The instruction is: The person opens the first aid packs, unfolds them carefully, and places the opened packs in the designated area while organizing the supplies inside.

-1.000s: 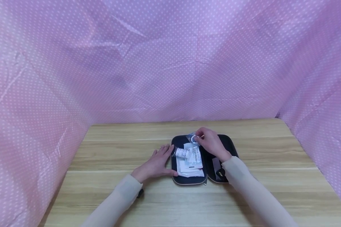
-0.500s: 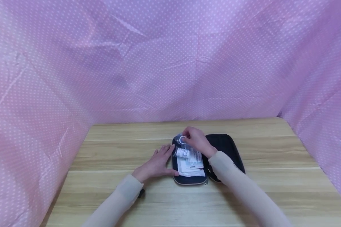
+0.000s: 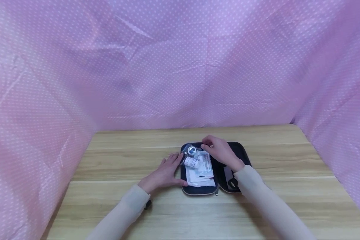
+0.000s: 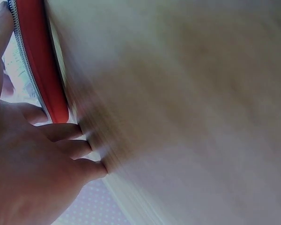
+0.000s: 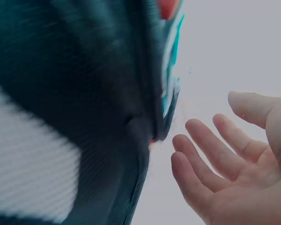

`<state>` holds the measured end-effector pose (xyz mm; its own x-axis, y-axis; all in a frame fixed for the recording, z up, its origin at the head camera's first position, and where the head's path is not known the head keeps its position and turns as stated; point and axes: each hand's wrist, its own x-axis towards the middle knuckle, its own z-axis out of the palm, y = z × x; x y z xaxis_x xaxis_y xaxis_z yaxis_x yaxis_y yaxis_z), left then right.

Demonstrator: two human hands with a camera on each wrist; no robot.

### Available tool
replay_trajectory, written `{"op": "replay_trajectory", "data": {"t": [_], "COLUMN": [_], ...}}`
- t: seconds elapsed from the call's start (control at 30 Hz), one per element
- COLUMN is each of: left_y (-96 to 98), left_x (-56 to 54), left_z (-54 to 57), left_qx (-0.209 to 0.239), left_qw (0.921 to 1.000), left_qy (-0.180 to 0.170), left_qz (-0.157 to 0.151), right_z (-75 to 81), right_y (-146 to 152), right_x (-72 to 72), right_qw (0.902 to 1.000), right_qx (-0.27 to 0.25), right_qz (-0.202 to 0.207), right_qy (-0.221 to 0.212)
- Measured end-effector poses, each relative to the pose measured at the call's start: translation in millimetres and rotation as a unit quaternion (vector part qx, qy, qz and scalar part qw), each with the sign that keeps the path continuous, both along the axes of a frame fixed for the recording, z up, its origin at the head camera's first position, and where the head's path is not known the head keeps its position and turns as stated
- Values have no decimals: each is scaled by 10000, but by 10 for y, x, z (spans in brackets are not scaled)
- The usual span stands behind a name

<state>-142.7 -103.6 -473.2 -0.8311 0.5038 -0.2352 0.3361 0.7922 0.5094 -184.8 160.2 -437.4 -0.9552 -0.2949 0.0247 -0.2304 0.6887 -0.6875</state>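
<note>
A zippered case lies unfolded on the wooden table, black inside, with a red outside in the left wrist view. My left hand steadies its left edge, fingers spread, thumb at the lower corner. In the case's left half, a round, shiny, white-rimmed item in clear wrap lies at the top. Below it are a small wrapped white roll with print and several flat white packets. My right hand hovers over the case's upper middle; the right wrist view shows its fingers parted and nothing in them.
The case's right half holds a mesh pocket with a pale piece behind it and a small black loop. A zipper pull hangs at the front of the fold. Pink dotted cloth hangs behind the table.
My right hand carried the round wrapped item left to the case's upper left corner, let go of it there, then drew back right. My left hand stayed at the edge.
</note>
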Motion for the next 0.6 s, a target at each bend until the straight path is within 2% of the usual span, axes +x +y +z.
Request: {"op": "replay_trajectory", "data": {"t": [0.3, 0.5, 0.6], "left_y": [-7, 0, 2], "left_x": [-11, -2, -4], "left_z": [-9, 2, -6], "left_qx": [22, -78, -51], "left_qw": [10000, 10000, 10000], "left_qy": [0, -43, -21], "left_qz": [-51, -20, -22], "right_z": [-54, -43, -39], "right_y": [112, 107, 118], "right_x": [220, 304, 329], "right_qw": [9965, 9889, 9867], "right_qx": [837, 1445, 1561], "right_qz": [-36, 196, 269], "right_qy": [-76, -284, -359]}}
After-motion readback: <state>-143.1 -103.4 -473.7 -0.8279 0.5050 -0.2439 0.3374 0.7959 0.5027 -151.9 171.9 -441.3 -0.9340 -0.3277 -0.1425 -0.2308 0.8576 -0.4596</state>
